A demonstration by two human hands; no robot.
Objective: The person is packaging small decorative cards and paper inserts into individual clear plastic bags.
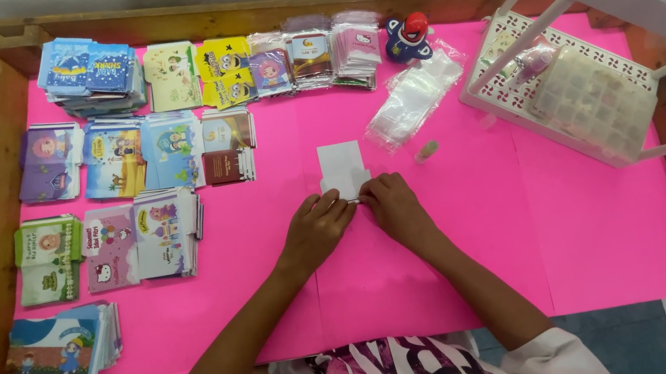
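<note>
A small white paper envelope [343, 169] lies mid-table on the pink sheet [599, 228], its near edge pinched by both the left hand [317, 228] and right hand [395, 207]. Clear plastic sleeves [414, 97] lie beyond; stacked colourful printed envelopes [129, 155] fill the left side.

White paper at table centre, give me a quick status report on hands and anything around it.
Left hand and right hand both pinch white paper's near edge. Paper flat on pink table. Clear bags nearby, not touching.

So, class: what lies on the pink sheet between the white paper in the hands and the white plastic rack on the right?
In the head view, a pile of clear plastic sleeves and a small tan object lie between the white paper and the rack.
</note>
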